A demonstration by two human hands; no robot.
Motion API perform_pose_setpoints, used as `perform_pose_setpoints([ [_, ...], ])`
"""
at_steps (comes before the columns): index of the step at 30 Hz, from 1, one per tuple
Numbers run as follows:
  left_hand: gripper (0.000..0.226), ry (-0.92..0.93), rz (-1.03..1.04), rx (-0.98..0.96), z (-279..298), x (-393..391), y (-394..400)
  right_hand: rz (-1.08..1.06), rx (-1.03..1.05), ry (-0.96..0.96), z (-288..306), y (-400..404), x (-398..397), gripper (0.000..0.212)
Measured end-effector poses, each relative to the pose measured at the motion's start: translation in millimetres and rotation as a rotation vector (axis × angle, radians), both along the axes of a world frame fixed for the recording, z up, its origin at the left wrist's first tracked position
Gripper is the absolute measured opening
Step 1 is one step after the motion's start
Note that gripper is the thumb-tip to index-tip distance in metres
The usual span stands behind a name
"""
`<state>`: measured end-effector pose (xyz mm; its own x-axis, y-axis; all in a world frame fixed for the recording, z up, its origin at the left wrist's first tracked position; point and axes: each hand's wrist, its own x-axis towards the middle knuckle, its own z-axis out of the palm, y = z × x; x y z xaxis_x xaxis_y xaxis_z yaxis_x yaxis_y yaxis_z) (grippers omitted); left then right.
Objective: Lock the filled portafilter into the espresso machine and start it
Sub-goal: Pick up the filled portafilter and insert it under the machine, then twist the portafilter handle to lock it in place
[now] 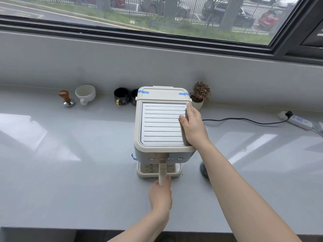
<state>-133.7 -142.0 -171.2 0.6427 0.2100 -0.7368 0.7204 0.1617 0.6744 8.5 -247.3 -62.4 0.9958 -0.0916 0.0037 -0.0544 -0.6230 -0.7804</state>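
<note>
**Cream-coloured portafilter handle gripped at machine's front**

Cream plastic and ribbed metal fill the middle of the grey counter [70, 180], where an espresso machine [163, 126] sits below a wide window [157, 14]. The left hand [160, 195] is closed around the near end of the portafilter [162, 172] handle, which points straight back toward the person from under the button panel — its basket end is hidden beneath the machine's overhang, so whether it is seated cannot be told. The right hand [192, 126] lies flat, fingers extended, on the right edge of the machine's top tray, pressing down and grasping nothing.

Beyond the right hand's fingertips stands a small potted plant [200, 95]; to that hand's right a black cord [244, 120] runs to a white power strip [297, 120]. Far to the left of both hands, along the wall, sit a wood-handled tamper [67, 98], a white cup [85, 93] and two dark mugs [122, 96] — the second partly behind the machine. A dark, rounded object [204, 169] lies on the counter just under the right forearm; what it is cannot be told.
</note>
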Motion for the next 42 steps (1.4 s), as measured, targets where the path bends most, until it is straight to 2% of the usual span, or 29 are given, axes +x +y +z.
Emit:
perform_pose_setpoints([
  [17, 0.028, -0.072, -0.119, -0.065, 12, -5, 21, -0.031, 0.026, -0.004, 10, 6, -1, 0.048],
  [27, 0.026, -0.072, -0.154, -0.066, 12, -4, 23, -0.085, 0.018, -0.034, 3, 6, -4, 0.052],
  [35, 0.026, -0.099, -0.177, -0.059, 15, -4, 24, -0.048, 0.000, -0.032, 2, 6, -4, 0.050],
  [37, 0.026, -0.127, -0.212, -0.042, 15, -2, 26, 0.024, -0.054, -0.015, 4, 3, -7, 0.048],
  [39, 0.026, -0.149, -0.254, -0.020, 15, -1, 28, 0.122, 0.015, -0.014, 4, -7, -19, 0.048],
  [40, 0.026, -0.153, -0.268, -0.018, 15, -1, 29, 0.142, 0.130, -0.022, 3, -15, -28, 0.047],
  [42, 0.026, -0.159, -0.280, -0.023, 16, -1, 30, 0.027, 0.272, -0.060, -15, -40, -53, 0.040],
])
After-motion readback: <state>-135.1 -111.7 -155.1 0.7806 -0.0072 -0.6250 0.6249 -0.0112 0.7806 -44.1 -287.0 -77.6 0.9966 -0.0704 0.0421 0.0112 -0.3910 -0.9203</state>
